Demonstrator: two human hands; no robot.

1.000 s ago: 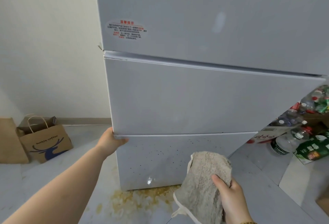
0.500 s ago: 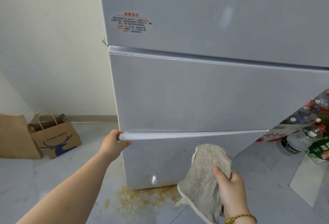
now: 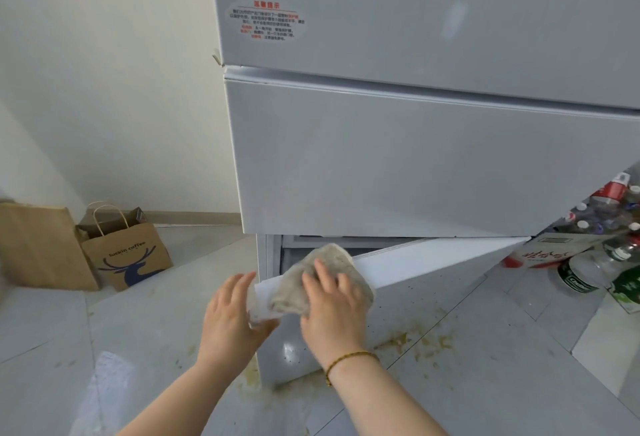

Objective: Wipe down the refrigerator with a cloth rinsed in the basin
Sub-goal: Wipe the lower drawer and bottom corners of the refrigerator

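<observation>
Door (image 3: 433, 274) now ajar; flat right hand (image 3: 333, 309) presses cloth (image 3: 327, 261) (flat left hand (image 3: 231, 318) braces it)

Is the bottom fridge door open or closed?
Open. The bottom door angles out from the refrigerator, showing a dark gap behind it.
</observation>
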